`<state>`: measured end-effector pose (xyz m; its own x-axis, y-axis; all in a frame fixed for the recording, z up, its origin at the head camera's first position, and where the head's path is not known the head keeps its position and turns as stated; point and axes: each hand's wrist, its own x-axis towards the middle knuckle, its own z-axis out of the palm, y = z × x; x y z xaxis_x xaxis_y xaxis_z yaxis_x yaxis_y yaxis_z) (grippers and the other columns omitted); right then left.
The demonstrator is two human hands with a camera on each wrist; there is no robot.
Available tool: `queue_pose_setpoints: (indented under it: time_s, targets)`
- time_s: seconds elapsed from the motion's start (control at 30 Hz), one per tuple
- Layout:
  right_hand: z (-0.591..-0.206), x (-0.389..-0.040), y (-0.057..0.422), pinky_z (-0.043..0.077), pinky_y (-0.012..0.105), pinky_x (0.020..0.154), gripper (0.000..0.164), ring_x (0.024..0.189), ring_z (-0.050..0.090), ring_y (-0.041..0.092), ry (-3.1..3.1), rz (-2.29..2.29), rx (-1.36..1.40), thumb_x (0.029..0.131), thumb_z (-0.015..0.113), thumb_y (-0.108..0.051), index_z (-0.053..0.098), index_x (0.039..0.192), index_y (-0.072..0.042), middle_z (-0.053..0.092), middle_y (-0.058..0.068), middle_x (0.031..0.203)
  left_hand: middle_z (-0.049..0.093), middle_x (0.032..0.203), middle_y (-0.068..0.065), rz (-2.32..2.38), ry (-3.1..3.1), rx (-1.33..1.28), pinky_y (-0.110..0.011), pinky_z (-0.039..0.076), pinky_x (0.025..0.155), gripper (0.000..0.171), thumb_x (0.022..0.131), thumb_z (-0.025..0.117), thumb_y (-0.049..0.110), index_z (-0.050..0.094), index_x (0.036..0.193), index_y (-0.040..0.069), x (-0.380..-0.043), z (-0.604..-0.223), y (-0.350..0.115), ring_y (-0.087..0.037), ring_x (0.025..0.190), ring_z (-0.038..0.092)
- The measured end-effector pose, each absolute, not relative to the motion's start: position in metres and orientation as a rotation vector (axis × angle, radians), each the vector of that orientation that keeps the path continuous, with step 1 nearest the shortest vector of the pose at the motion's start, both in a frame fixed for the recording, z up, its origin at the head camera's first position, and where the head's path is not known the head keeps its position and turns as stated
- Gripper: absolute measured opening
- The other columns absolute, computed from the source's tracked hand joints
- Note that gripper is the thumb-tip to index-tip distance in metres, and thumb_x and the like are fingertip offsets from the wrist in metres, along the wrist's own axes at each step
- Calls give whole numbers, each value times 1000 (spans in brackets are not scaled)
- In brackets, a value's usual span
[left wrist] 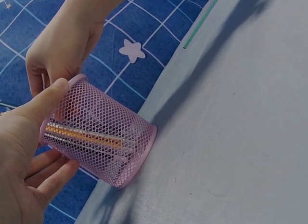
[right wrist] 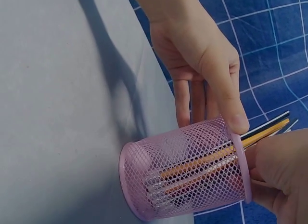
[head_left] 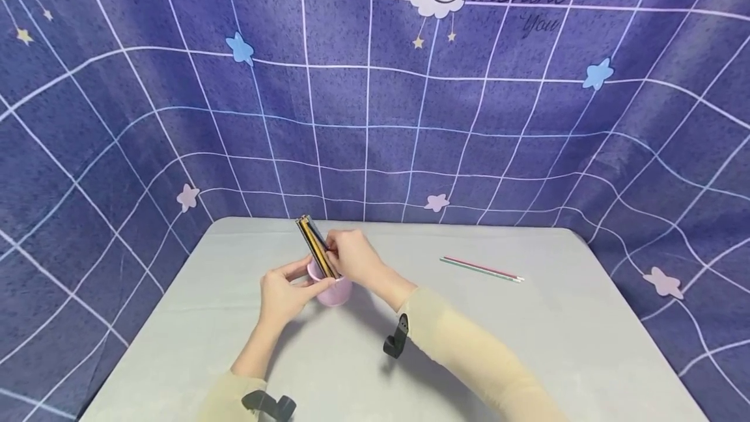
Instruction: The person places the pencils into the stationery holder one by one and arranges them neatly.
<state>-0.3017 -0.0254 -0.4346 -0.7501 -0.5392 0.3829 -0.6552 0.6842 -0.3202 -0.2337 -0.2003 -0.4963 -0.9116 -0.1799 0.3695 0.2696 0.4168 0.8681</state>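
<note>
A pink mesh pencil cup (left wrist: 103, 132) stands on the table, with a bundle of black and yellow pencils (head_left: 316, 246) leaning out over its rim toward the back left. My left hand (head_left: 284, 295) grips the cup near the top, thumb on the rim and fingers around the far side, as the right wrist view also shows for the left hand (right wrist: 197, 60). From the right, my right hand (head_left: 354, 256) holds the pencils at the cup's mouth with curled fingers. Its fingertips are partly hidden by the rim and the bundle. Through the mesh the pencils' lower ends show inside the cup.
To the right on the grey table (head_left: 527, 344) lie a red pencil (head_left: 483, 268) and a green pencil (head_left: 477, 270), side by side. A blue grid-patterned cloth (head_left: 363, 96) hangs behind the table and at both sides. Each sleeve carries a black wrist camera (head_left: 396, 337).
</note>
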Motion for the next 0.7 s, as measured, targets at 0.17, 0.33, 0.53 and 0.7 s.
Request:
queue_pose_setpoints:
  time_s: [0.17, 0.33, 0.53, 0.7]
  targets:
    - [-435, -301, -27, 64, 17, 65, 6, 74, 76, 14, -2614, 645, 925, 93, 78, -8, 72, 93, -8, 81, 4, 86, 81, 111, -16, -1532, -2254, -57, -29, 70, 74, 63, 66, 104, 19, 79, 123, 5, -235, -497, -201, -37, 100, 80]
    - [-437, -301, -27, 66, 20, 68, 7, 77, 78, 16, -2627, 641, 890, 93, 79, -8, 72, 93, -7, 81, 5, 88, 81, 110, -18, -1541, -2251, -67, -33, 71, 74, 64, 66, 104, 19, 79, 122, 4, -234, -497, -200, -39, 99, 80]
    - [-436, -302, -26, 65, 22, 63, 8, 74, 76, 15, -2605, 613, 880, 92, 80, -8, 72, 91, -7, 80, 3, 83, 81, 109, -18, -1520, -2254, -69, -24, 69, 72, 63, 66, 104, 21, 79, 122, 5, -235, -496, -198, -39, 98, 81]
    - [-435, -302, -26, 65, 24, 61, 9, 71, 76, 16, -2597, 597, 865, 91, 79, -7, 70, 88, -6, 79, 4, 78, 81, 110, -17, -1538, -2247, -69, -26, 70, 73, 64, 66, 104, 21, 79, 122, 6, -235, -496, -198, -36, 98, 81]
